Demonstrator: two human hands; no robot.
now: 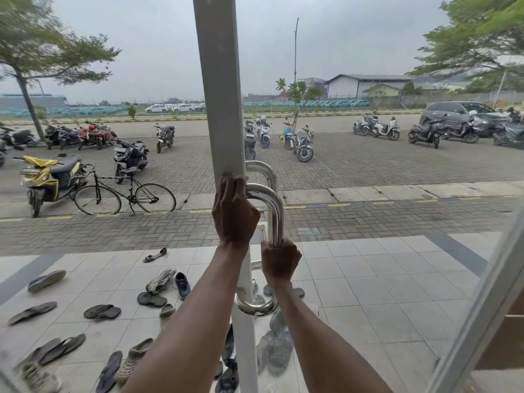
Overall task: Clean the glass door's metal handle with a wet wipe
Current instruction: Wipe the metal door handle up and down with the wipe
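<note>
- A grey brick-paved lot (368,171) fills the far side of the glass, with parked motorbikes (130,160) in rows and a black bicycle (124,194) at its near edge.
- A pale tiled porch floor (368,279) lies just outside the door, and dark sandals and worn shoes (102,312) are scattered over its left part.
- The white upright metal door frame (224,109) runs from top to bottom through the middle of my view.
- The polished chrome D-shaped handle (276,211) is fixed to the frame's right edge at mid-height. Its tube bends out at the top, runs straight down and curves back in at the bottom. A matching chrome handle (262,168) shows behind it, through the glass.
- My left hand (234,214) is at the handle's upper end, back towards me, with its fingers curled over the spot where the upper arm meets the frame.
- My right hand (280,260) is lower down, with its fingers wrapped tightly round the handle's upright tube.
- I cannot make out the wet wipe; if it is there, a palm covers it.
</note>
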